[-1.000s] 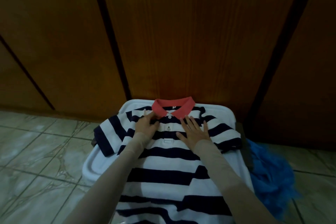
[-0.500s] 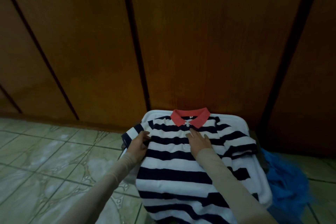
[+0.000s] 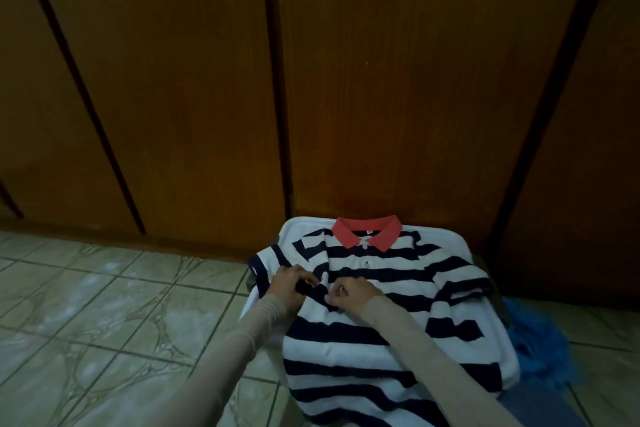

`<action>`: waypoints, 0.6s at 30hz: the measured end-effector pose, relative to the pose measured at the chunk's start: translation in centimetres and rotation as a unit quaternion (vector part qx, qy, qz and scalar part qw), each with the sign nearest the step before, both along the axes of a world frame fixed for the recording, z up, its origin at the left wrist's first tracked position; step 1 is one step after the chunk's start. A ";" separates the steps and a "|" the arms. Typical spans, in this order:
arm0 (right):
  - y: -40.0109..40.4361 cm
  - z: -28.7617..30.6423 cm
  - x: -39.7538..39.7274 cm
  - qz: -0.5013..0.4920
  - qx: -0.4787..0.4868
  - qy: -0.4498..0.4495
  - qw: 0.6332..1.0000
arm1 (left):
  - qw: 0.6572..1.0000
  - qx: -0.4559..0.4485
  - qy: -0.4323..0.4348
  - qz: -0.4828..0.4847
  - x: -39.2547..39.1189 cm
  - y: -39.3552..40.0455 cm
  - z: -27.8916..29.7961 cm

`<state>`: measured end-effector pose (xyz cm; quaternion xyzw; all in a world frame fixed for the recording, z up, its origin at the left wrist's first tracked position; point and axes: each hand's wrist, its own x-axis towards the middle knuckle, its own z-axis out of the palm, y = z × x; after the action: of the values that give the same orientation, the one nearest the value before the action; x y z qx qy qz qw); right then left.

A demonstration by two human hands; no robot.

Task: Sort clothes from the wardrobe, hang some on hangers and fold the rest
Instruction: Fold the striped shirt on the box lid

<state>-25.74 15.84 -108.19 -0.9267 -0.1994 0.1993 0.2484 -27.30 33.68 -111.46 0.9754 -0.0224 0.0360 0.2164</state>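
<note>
One striped polo shirt (image 3: 381,291) lies face up on the white bin lid (image 3: 450,236), folding barely begun: left hand (image 3: 289,282) and right hand (image 3: 348,295) pinch its left side near the lid's edge.

The polo (image 3: 377,333) carries broad horizontal stripes, navy and white in turn; its collar (image 3: 367,231) is plain coral red, with pale buttons on the white placket below the collar. The lid (image 3: 485,319) under the polo is plain white; right of the polo, a cloth (image 3: 540,350) is bright blue, unpatterned. Behind the polo the wardrobe (image 3: 194,87) is reddish-brown wood with fine vertical grain and dark lines between its panels. Left of the polo the floor (image 3: 104,315) is pale grey-green tile with marbled veining and darker grout; the sleeves (image 3: 242,340) are plain beige.
</note>
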 end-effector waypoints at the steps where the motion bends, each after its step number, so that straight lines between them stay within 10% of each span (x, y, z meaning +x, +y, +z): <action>1: 0.0 -0.2 0.0 0.008 -0.009 -0.003 1.000 | 1.000 -0.004 0.004 -0.009 0.0 0.2 0.2; 18: 0.2 0.0 0.1 0.006 -0.033 -0.013 0.999 | 0.999 -0.008 0.016 -0.035 0.0 4.7 7.2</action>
<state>-25.69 15.99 -108.17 -0.9358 -0.2015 0.1949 0.2138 -27.33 38.41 -104.30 0.9727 -0.0528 0.0131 0.2257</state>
